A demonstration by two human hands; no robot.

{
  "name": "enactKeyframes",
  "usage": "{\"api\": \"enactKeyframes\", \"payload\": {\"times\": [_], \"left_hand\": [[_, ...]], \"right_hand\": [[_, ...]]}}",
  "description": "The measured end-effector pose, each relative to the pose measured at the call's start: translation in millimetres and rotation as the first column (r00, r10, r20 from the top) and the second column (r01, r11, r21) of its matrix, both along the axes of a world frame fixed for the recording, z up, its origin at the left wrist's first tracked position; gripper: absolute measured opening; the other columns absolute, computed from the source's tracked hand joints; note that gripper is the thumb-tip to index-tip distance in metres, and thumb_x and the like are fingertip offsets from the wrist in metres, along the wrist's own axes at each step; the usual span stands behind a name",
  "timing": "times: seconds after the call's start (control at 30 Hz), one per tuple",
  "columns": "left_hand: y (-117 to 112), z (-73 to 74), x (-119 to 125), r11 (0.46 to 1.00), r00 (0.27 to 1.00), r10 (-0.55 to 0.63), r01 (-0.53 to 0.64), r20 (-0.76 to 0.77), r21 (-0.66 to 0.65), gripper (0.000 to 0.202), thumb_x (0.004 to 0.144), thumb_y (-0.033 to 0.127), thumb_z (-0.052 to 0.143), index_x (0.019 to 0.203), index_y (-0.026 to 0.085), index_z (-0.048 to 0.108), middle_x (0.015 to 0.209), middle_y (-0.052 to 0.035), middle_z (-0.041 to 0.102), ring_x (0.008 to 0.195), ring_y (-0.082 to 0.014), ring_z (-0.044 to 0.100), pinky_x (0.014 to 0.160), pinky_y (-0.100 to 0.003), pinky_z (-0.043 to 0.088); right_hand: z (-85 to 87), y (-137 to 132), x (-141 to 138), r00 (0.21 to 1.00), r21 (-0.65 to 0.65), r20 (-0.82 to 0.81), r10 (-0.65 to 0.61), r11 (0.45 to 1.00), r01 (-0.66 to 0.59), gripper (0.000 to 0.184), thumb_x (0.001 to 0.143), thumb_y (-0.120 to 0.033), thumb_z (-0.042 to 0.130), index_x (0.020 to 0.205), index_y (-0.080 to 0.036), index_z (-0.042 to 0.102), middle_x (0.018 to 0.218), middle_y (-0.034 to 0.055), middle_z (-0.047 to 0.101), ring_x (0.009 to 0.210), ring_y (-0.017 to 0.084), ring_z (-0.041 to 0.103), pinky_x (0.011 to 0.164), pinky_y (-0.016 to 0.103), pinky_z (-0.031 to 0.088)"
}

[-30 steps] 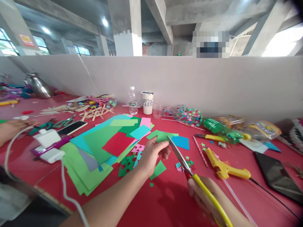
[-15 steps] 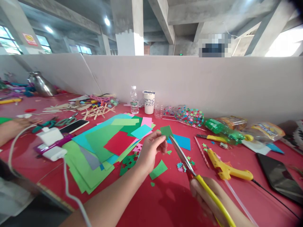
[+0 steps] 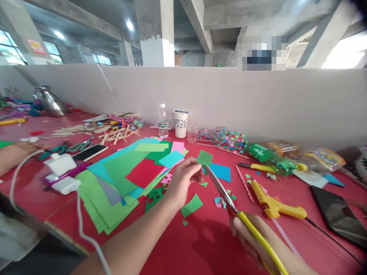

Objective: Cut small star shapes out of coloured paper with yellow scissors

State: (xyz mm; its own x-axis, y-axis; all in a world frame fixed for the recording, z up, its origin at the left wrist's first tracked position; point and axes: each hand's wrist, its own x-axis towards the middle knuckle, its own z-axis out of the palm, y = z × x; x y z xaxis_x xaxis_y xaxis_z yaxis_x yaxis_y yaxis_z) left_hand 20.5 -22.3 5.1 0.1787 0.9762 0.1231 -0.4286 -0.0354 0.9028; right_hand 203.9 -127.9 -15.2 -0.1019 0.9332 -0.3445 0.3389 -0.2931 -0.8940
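Between the fingertips of my left hand [image 3: 185, 177] is pinched a small green piece of paper [image 3: 205, 157], held above the table. My right hand [image 3: 252, 236] grips a pair of scissors [image 3: 220, 187] with yellow handles, its blade tips at the lower edge of that piece. Below my left hand lies a green paper offcut [image 3: 192, 206] with a tiny green scrap [image 3: 185, 223] near it. A blue paper rectangle [image 3: 220, 172] rests behind the blades, and small paper stars [image 3: 220, 202] lie to their left.
Stacked coloured paper sheets [image 3: 119, 172] spread to the left, beside a phone [image 3: 90, 152] and chargers [image 3: 66, 184]. A yellow glue gun [image 3: 275, 204], a green bottle [image 3: 271, 158] and a black tablet [image 3: 341, 214] lie right. A water bottle [image 3: 163, 122] and cup [image 3: 180, 124] stand behind. Another person's hand [image 3: 17, 154] shows at left.
The green paper piece in my left hand has turned and shifted slightly to the right at the scissor tips. Both hands stay nearly in place.
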Motion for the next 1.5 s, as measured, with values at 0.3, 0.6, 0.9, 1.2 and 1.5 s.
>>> {"api": "enactKeyframes", "payload": {"times": [0.3, 0.6, 0.9, 1.2, 1.5], "left_hand": [[0.2, -1.0, -1.7, 0.998, 0.991, -0.014, 0.022, -0.131, 0.062, 0.012, 0.076, 0.024, 0.059, 0.066, 0.017, 0.058, 0.055, 0.0027, 0.058, 0.048, -0.0079, 0.050, 0.049, -0.020, 0.038], [1.7, -0.3, -3.7, 0.995, 0.989, -0.072, 0.080, -0.126, 0.062, 0.010, 0.076, 0.020, 0.059, 0.067, 0.017, 0.059, 0.056, 0.0024, 0.058, 0.048, -0.0074, 0.050, 0.047, -0.019, 0.037], [1.8, -1.8, -1.8, 0.991, 0.990, -0.135, 0.135, -0.030, 0.012, 0.009, 0.077, 0.019, 0.059, 0.068, 0.016, 0.059, 0.057, 0.0016, 0.062, 0.048, -0.0083, 0.054, 0.049, -0.019, 0.040], [2.6, -4.4, -0.9, 0.987, 0.987, -0.158, 0.158, 0.029, -0.012, 0.006, 0.077, 0.017, 0.059, 0.071, 0.016, 0.058, 0.058, 0.0011, 0.065, 0.048, -0.0083, 0.056, 0.048, -0.019, 0.042], [5.9, -5.9, -2.6, 0.984, 0.983, -0.179, 0.180, 0.031, -0.009, 0.007, 0.078, 0.016, 0.057, 0.071, 0.015, 0.058, 0.058, 0.0010, 0.063, 0.048, -0.0077, 0.055, 0.048, -0.018, 0.040]], "right_hand": [[7.3, -2.1, -1.6, 0.996, 0.040, 0.048, 0.079, 0.996, -0.081, 0.065, 0.068, -0.085, 0.038, 0.068, -0.020, 0.044, 0.055, -0.0066, 0.038, 0.044, 0.008, 0.034, 0.042, 0.020, 0.030], [9.7, -0.8, -1.0, 0.996, -0.026, 0.041, 0.075, 0.997, -0.074, 0.074, 0.059, -0.091, 0.036, 0.071, -0.018, 0.046, 0.058, -0.0071, 0.035, 0.046, 0.007, 0.035, 0.041, 0.018, 0.030], [-4.3, -0.6, 3.7, 0.996, -0.078, -0.069, 0.064, 0.995, -0.069, 0.068, 0.067, -0.084, 0.041, 0.077, -0.018, 0.050, 0.050, -0.0094, 0.035, 0.042, 0.006, 0.033, 0.040, 0.017, 0.027], [-5.5, -1.1, 3.0, 0.995, -0.103, -0.095, 0.033, 0.994, -0.043, 0.064, 0.069, -0.082, 0.043, 0.076, -0.020, 0.049, 0.047, -0.0104, 0.033, 0.040, 0.006, 0.032, 0.039, 0.017, 0.026], [-2.2, -3.8, 0.7, 0.998, -0.127, -0.062, -0.030, 0.992, 0.022, 0.057, 0.072, -0.077, 0.045, 0.076, -0.021, 0.050, 0.051, -0.0088, 0.035, 0.042, 0.007, 0.033, 0.039, 0.018, 0.027]]}}
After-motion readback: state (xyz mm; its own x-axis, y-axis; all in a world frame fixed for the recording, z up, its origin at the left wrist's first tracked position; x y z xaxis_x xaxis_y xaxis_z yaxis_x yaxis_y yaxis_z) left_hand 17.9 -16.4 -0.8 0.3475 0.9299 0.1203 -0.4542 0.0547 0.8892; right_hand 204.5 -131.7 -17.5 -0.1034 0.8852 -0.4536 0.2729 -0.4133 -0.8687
